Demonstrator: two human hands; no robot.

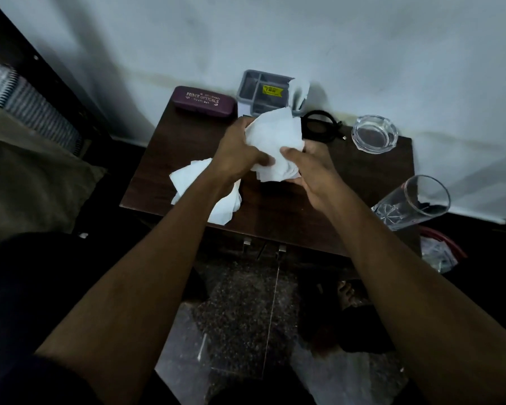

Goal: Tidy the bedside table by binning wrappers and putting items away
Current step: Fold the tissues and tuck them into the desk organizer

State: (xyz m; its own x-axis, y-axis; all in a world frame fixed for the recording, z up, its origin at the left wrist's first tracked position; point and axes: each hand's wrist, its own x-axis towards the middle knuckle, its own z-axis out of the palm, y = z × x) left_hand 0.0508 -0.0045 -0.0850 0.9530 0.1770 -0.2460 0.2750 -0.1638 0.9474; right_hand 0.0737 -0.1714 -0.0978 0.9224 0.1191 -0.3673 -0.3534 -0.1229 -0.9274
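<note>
Above the middle of the dark wooden bedside table (289,211), both my hands grip one bunch of white tissue paper (275,138). My left hand (237,150) clasps its left side, thumb pressed on the paper. My right hand (307,168) holds the lower right edge from underneath. A second crumpled white tissue (193,182) lies on the table's front left part, partly hidden under my left forearm.
At the back stand a maroon glasses case (204,101), a grey compartment organiser (263,93), a coiled black cable (319,125) and a glass ashtray (374,134). A tall empty glass (412,203) stands at the right edge. A red-rimmed bin (441,249) sits low right; a bed is left.
</note>
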